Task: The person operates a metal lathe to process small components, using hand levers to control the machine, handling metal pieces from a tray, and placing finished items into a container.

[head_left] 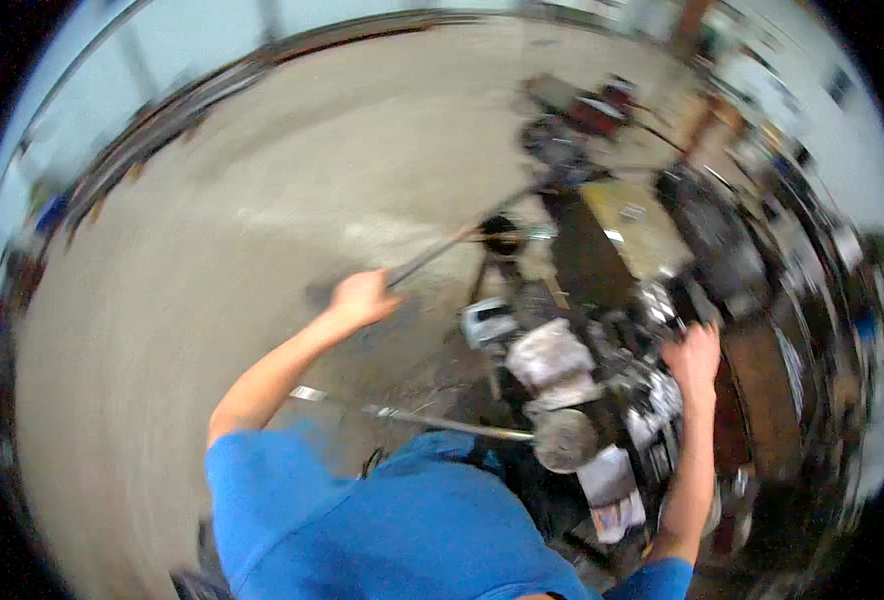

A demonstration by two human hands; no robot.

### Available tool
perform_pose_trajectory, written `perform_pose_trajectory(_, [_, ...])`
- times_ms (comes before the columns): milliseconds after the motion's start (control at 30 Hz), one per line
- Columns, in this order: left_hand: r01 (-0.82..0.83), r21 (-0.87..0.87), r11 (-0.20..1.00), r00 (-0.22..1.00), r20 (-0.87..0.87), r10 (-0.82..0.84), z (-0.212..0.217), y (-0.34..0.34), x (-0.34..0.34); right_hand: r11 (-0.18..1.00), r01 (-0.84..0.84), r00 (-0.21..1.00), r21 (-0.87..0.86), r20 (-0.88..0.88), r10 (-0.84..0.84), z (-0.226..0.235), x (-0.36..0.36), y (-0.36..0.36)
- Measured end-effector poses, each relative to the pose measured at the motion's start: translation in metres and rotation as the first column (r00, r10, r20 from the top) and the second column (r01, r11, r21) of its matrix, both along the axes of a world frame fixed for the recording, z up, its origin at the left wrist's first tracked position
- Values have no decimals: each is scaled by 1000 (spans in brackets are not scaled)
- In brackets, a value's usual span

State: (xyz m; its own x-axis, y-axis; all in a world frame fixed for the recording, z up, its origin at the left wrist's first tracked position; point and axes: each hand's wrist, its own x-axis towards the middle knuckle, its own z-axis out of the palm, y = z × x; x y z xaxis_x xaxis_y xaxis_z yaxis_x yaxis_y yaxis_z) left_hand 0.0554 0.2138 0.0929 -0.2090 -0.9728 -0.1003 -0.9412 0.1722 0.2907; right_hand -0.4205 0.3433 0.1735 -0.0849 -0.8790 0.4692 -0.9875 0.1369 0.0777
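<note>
My left hand [362, 298] is wrapped round the near end of a long dark metal bar [432, 257]. From my fist the bar slants away to the right, toward the cluttered machinery. My right hand [697, 355] reaches down among greasy metal parts, its fingers curled; what they grip is blurred. Shiny metal pieces [654, 300] lie just beyond that hand. Between my arms are a crumpled whitish cloth [552, 358] and a round grey disc [564, 441]. A pale rod [452, 424] runs leftward from the disc, close to my body.
Dark machinery with a yellowish flat plate [634, 228] fills the right side. A brown panel [762, 385] lies right of my right arm. Concrete floor [232, 230] spreads to the left, with long bars or rails [182, 98] along the far wall. Motion blurs much of the view.
</note>
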Motion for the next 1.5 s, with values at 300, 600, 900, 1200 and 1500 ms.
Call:
perform_pose_trajectory(300, [231, 204, 951, 867, -487, -106, -1, -75, -41, 881, 449, 857, 149, 206, -472, 71, -90, 74])
perform_pose_trajectory(600, [301, 188, 935, 739, -665, -104, -23, -83, -56, 914, 340, 887, -221, 399, -234, 26, -73, 151])
perform_pose_trajectory(900, [173, 499, 849, 871, -481, 105, -84, -109, -23, 307, 928, 120, 209, 615, -780, -159, 58, 463])
perform_pose_trajectory(1200, [122, 479, 870, 930, -362, 69, -103, -118, -63, -586, 577, -773, 568, 150, -616, -254, 204, 689])
perform_pose_trajectory(1500, [94, 482, 871, 847, -499, 185, -87, -198, 24, -338, 585, -426, 737, -75, -901, -266, 159, 746])
